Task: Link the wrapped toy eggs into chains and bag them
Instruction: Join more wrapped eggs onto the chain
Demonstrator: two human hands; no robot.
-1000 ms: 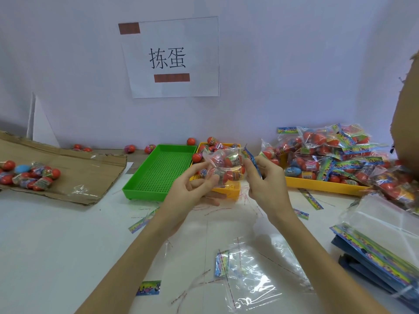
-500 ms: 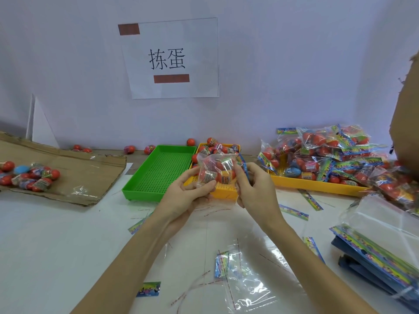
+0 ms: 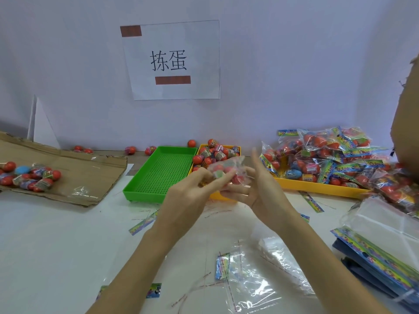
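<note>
The person held a small clear bag of eggs point(image 3: 226, 172) above the near end of the small yellow tray point(image 3: 216, 196), in the middle of the white table point(image 3: 56, 245). The left hand point(image 3: 190, 196) gripped the bag from the left side, with its fingers curled around the plastic. The right hand point(image 3: 260, 191) was at the right side of the bag with the fingers mostly straight and spread, the lower fingers touching the bag from below; this part was blurred, so a firm grip could not be confirmed. Loose wrapped eggs point(image 3: 215, 152) lay in the far part of the same yellow tray. Just to the left stood a green tray point(image 3: 145, 189). On the far right, many filled bags point(image 3: 328, 152) were piled on a large yellow tray point(image 3: 317, 189). On the left, a group of eggs point(image 3: 29, 176) lay on a flat cardboard point(image 3: 90, 168). An empty clear bag point(image 3: 249, 279) lay on the near part of the table, and a stack of flat bags point(image 3: 385, 250) was at the near right. A paper sign point(image 3: 172, 60) hung on the wall.
</note>
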